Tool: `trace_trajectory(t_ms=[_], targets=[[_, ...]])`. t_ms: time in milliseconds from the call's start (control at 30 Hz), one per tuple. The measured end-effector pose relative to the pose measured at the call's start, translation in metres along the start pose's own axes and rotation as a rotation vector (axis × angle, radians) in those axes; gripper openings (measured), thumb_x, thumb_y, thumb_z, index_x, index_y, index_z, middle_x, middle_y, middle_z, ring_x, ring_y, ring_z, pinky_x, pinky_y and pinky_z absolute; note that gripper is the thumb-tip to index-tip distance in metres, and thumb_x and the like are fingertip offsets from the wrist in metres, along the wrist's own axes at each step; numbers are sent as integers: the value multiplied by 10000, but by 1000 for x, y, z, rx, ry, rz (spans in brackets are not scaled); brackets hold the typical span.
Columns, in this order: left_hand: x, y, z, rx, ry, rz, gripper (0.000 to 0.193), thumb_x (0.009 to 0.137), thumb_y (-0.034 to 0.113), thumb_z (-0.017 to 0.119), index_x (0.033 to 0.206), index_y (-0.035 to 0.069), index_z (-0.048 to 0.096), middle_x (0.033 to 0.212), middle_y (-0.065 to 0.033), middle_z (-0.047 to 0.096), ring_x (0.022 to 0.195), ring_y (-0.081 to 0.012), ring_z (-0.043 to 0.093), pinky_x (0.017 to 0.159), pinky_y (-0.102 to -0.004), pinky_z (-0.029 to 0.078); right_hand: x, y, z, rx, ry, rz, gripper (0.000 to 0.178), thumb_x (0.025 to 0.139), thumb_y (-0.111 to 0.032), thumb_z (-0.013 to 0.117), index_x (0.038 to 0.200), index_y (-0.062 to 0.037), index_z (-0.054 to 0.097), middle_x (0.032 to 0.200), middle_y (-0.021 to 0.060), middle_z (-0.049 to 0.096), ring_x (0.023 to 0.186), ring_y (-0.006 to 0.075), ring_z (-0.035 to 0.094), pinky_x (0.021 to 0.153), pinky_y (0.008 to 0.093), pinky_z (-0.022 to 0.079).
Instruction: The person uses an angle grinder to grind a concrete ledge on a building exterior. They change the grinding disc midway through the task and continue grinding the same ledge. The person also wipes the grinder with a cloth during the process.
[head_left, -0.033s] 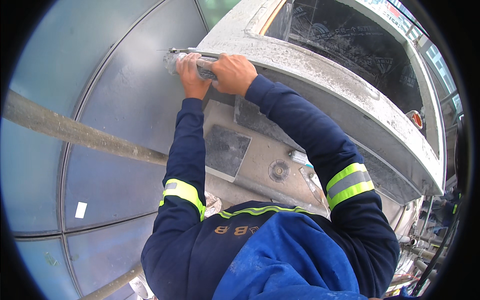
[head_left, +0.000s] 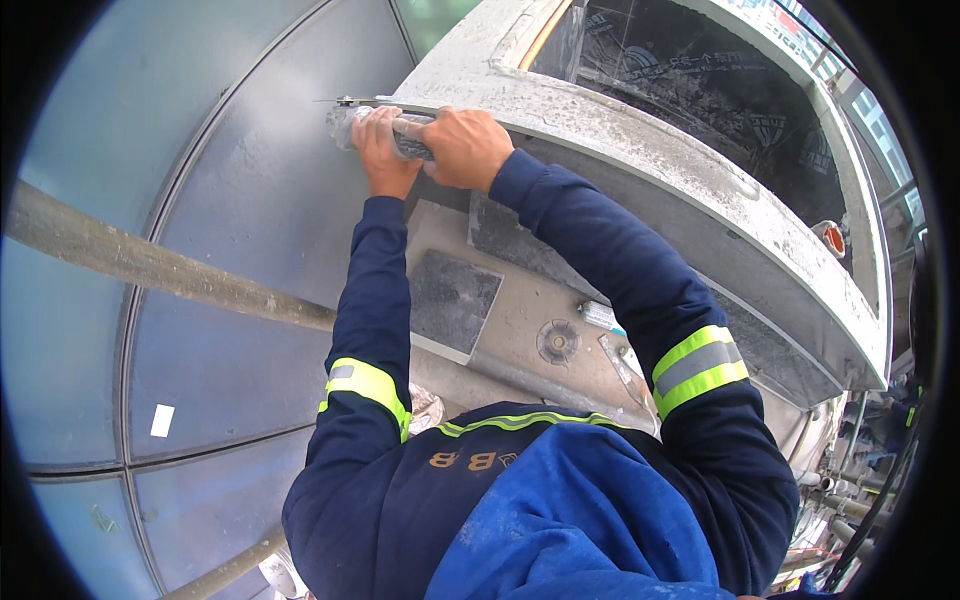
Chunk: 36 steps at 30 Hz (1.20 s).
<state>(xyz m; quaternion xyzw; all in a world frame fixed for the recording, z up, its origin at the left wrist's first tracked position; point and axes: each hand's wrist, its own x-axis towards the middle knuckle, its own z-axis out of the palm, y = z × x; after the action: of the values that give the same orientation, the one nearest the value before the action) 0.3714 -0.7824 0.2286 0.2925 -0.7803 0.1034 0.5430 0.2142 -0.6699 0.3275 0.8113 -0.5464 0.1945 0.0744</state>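
Both my hands are together at the far left end of the pale stone ledge (head_left: 600, 125), beside the blue-grey wall panel (head_left: 280, 170). They grip a grey, cylinder-like tool (head_left: 412, 147), whose exact kind I cannot make out. Crumpled clear plastic (head_left: 341, 126) covers its left end, and a thin metal strip (head_left: 380, 101) runs along its far side. The fingers of my left hand (head_left: 382, 152) wrap round the plastic-covered part. My right hand (head_left: 470, 148) closes on the right end, its fingertips partly hidden.
Below the ledge lie a dark grey slab (head_left: 452, 305), a round drain cover (head_left: 558, 342), a white tube (head_left: 601, 317) and a flat metal blade (head_left: 622, 365). A scaffold pole (head_left: 170, 255) crosses at the left. Beyond the ledge is a frame opening lined with black sheeting (head_left: 690, 110).
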Motion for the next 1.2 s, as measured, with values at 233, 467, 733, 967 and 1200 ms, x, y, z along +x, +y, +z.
trace_trajectory(t_ms=[233, 467, 733, 967, 1200], targets=[[6, -8, 4, 3, -3, 12, 602, 720, 167, 801, 1273, 64, 589, 1277, -147, 653, 1285, -359, 575, 1201, -594, 284, 11, 6, 7, -3, -7, 8, 248, 760, -183, 756, 966, -45, 761, 890, 213, 742, 866, 348, 746, 766, 434, 616], [6, -11, 5, 7, -12, 8, 608, 714, 169, 803, 1273, 60, 589, 1283, -146, 651, 1294, -360, 570, 1205, -596, 281, 13, 9, 12, -1, 28, -14, 248, 761, -179, 756, 963, -35, 763, 870, 216, 743, 872, 348, 750, 770, 433, 618], [6, 7, 1, 29, -14, 22, 605, 714, 201, 813, 1263, 66, 600, 1266, -136, 659, 1282, -343, 583, 1206, -580, 290, -6, 6, -6, 0, 22, -11, 364, 793, -182, 746, 1144, -86, 730, 851, 183, 740, 862, 344, 742, 729, 443, 608], [5, 29, 3, -19, 13, 34, 701, 619, 123, 846, 1269, 81, 585, 1262, -113, 634, 1291, -326, 563, 1208, -595, 283, -23, 9, -10, -6, -15, 30, 671, 803, -217, 752, 1454, -202, 591, 886, 197, 704, 824, 354, 724, 723, 451, 584], [3, 45, 3, -25, 26, 18, 700, 623, 117, 847, 1271, 81, 584, 1272, -114, 632, 1298, -320, 561, 1208, -594, 282, -37, 7, -23, -12, -21, 43, 622, 815, -243, 776, 1418, -196, 628, 909, 200, 702, 828, 340, 730, 729, 438, 587]])
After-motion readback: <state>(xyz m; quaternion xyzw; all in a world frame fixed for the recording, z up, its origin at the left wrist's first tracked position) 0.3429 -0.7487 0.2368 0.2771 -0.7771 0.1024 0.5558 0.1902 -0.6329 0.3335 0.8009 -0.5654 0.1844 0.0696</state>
